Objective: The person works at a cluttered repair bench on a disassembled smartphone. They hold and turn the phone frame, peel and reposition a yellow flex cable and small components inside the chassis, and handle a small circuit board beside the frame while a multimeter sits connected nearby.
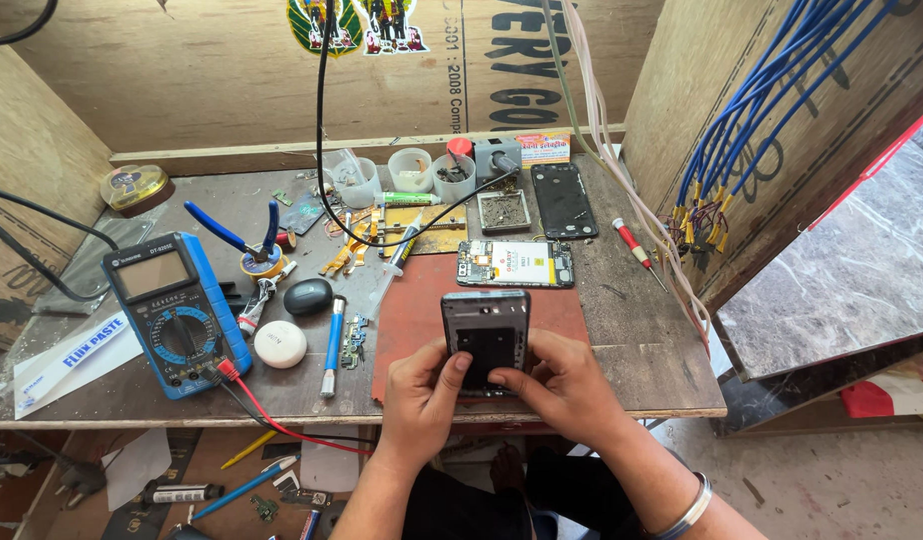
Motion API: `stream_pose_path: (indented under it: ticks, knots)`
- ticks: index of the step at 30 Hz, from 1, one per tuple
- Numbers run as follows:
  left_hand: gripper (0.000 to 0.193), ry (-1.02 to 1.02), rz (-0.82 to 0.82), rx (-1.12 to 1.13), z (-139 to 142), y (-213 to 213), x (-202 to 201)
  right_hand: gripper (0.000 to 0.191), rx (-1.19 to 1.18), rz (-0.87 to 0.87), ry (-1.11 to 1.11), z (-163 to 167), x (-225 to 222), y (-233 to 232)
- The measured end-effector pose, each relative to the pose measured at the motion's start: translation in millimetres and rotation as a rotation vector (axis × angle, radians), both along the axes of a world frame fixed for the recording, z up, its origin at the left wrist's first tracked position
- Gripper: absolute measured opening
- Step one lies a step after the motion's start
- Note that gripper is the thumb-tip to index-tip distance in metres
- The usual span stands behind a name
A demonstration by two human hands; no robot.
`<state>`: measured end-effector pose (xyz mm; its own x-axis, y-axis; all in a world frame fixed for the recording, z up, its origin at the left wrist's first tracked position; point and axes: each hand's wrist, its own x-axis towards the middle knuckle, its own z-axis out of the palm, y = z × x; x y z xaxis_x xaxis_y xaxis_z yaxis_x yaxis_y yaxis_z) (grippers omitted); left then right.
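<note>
A dark phone frame (pixel 486 322) with its back open is held upright over the red mat (pixel 420 300), near the bench's front edge. My left hand (pixel 420 398) grips its lower left side, thumb pressed on the inner face. My right hand (pixel 560 382) holds the lower right side, thumb also on the inside. Just beyond on the mat's far edge lies an opened phone (pixel 515 263) showing its battery and circuit board. A black back cover (pixel 564 200) lies further back.
A blue multimeter (pixel 175 312) with red lead sits at left, beside blue pliers (pixel 234 232), a white round case (pixel 280 343), a dark oval case (pixel 308 296) and a blue-handled tool (pixel 334 335). Small plastic cups (pixel 412 170) stand at the back. A red screwdriver (pixel 637 250) lies right.
</note>
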<state>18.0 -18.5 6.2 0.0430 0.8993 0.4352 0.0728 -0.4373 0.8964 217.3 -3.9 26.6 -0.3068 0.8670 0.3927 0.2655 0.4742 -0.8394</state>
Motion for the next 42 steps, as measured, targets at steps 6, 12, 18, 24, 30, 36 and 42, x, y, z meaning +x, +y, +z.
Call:
stream_pose_path:
  ticks: [6, 12, 18, 24, 30, 36, 42]
  knots:
    - [0.021, 0.026, 0.153, 0.048, 12.4, -1.9, 10.0, 0.028, -0.034, -0.017, 0.026, -3.5, -1.2, -2.1]
    - [0.023, 0.038, 0.221, 0.013, 7.2, -0.4, 14.8, 0.029, -0.004, -0.032, 0.017, -4.0, -1.3, -1.2]
    - [0.025, -0.222, -0.083, 0.057, -14.9, 0.2, -2.2, 0.028, 0.006, -0.02, -0.032, -3.0, -0.1, -0.6]
    - [0.024, -0.353, -0.171, 0.012, -20.4, -0.5, -9.0, 0.024, -0.034, 0.027, 0.024, -3.6, -1.2, -0.4]
    - [0.024, -0.344, -0.112, -0.074, -21.5, 3.7, -8.2, 0.028, -0.004, 0.052, 0.019, -2.7, -1.1, 0.5]
    - [0.023, -0.354, 0.012, -0.172, -31.1, 5.3, -12.2, 0.034, -0.051, 0.082, 0.067, -2.2, -2.3, -1.6]
    - [0.018, -0.405, 0.001, -0.13, -26.2, 3.1, -13.4, 0.033, 0.007, 0.075, 0.061, -2.4, -2.6, -0.6]
